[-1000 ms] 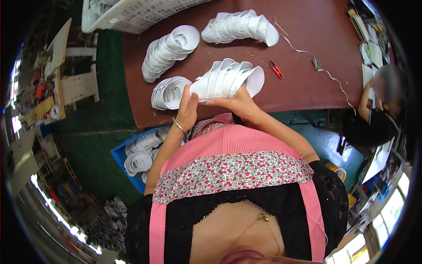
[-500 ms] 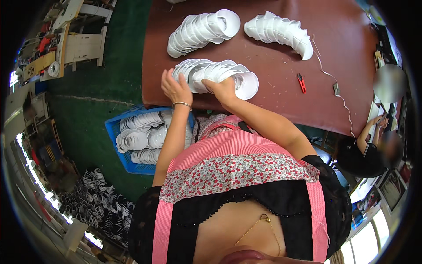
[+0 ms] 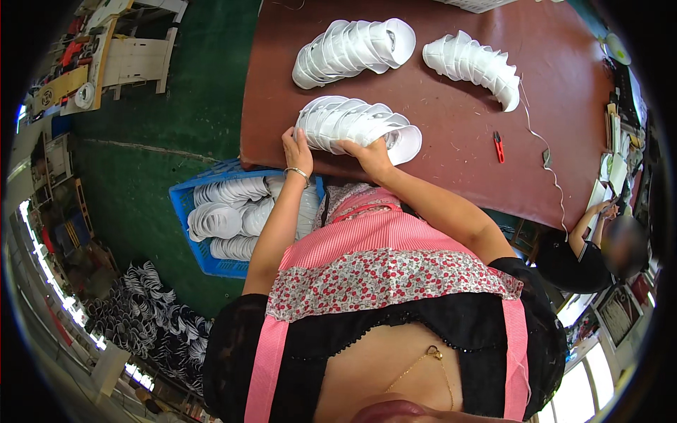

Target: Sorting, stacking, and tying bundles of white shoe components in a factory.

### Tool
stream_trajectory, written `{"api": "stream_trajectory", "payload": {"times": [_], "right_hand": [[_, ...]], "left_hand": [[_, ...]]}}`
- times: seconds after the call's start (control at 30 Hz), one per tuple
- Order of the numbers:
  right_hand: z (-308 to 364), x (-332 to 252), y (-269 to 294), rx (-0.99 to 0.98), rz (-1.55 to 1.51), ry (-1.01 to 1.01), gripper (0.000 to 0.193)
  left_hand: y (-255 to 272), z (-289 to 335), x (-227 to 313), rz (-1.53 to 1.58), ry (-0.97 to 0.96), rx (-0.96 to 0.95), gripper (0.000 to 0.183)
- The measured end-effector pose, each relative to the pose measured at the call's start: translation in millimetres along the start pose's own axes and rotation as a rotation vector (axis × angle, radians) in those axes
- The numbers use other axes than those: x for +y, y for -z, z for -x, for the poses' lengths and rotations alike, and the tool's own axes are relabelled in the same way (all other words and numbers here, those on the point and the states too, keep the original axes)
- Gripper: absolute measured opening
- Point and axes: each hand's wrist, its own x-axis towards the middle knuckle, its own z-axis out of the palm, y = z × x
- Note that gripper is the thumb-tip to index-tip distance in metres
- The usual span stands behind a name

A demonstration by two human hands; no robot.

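A reddish-brown, smooth-topped counter (image 3: 451,141) spans twelve to two o'clock; flat dark-green floor (image 3: 169,120) lies at ten; bright white rectangular windows (image 3: 581,382) glow at four.

The person wears a pink, floral-banded apron (image 3: 374,236), black top (image 3: 243,345), silvery bracelet (image 3: 297,173) and gold necklace (image 3: 434,352).

The stack (image 3: 343,125) is white: curved, hollow pieces nested one into another, their edges overlapping like ribs. It lies lengthwise in the frame's upper middle, sloping slightly down rightward, its open, round-lipped end at right.
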Motion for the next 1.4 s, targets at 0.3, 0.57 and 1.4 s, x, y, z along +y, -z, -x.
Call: {"api": "stream_trajectory", "payload": {"times": [0.3, 0.57, 1.4], "right_hand": [[-9, -7, 11, 0.031, 0.376, -0.029, 0.049], [0, -10, 11, 0.193, 0.278, -0.009, 0.045], [-23, -21, 42, -0.234, 0.163, -0.156, 0.019]], "left_hand": [[16, 13, 97, -0.472, -0.619, -0.024, 0.073], [-5, -7, 78, -0.490, -0.500, -0.067, 0.060], [37, -4, 64, -0.324, -0.758, -0.063, 0.045]]}}
